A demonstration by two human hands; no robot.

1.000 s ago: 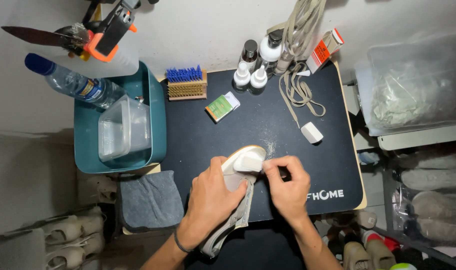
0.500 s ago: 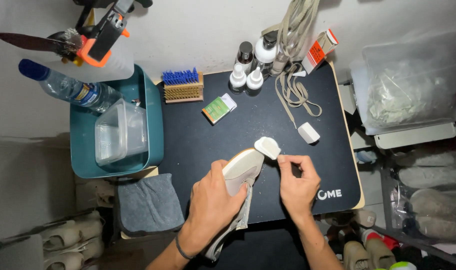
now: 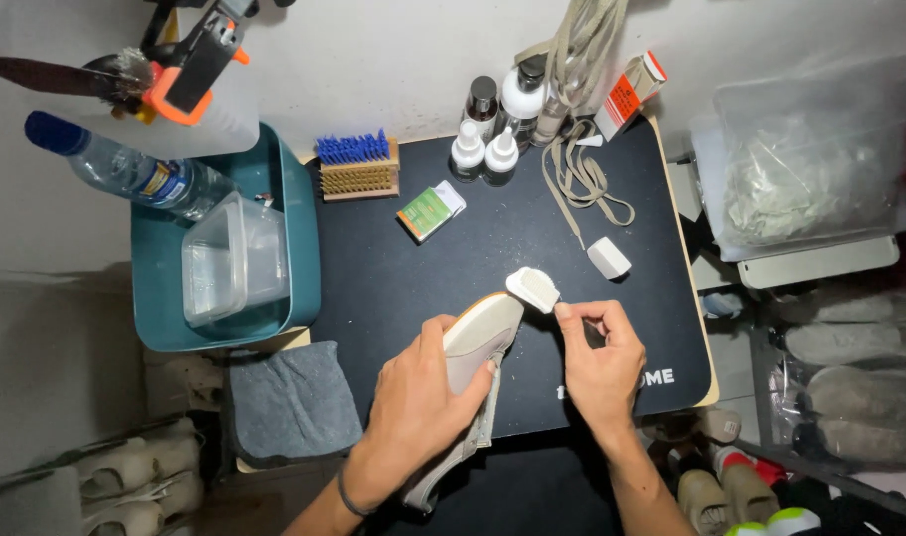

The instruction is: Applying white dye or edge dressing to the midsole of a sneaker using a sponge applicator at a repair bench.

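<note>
My left hand [image 3: 420, 402] grips a pale shoe [image 3: 480, 342] sole-up over the black mat [image 3: 413, 283], fingers wrapped round its middle. My right hand [image 3: 602, 362] pinches a small white brush [image 3: 533, 289] whose head rests against the shoe's toe end. Both hands work near the mat's front edge.
A teal bin [image 3: 299, 238] at left holds a clear tub [image 3: 229, 260] and a water bottle [image 3: 135, 171]. A blue-bristled brush [image 3: 355, 167], small green box [image 3: 428, 211], white block [image 3: 608, 257], laces [image 3: 582, 184] and several bottles [image 3: 497, 124] lie on the mat. A grey cloth [image 3: 292, 400] lies front left.
The white brush has moved from the shoe's sole up and right to the toe tip. The shoe has tilted slightly; my left hand keeps its hold.
</note>
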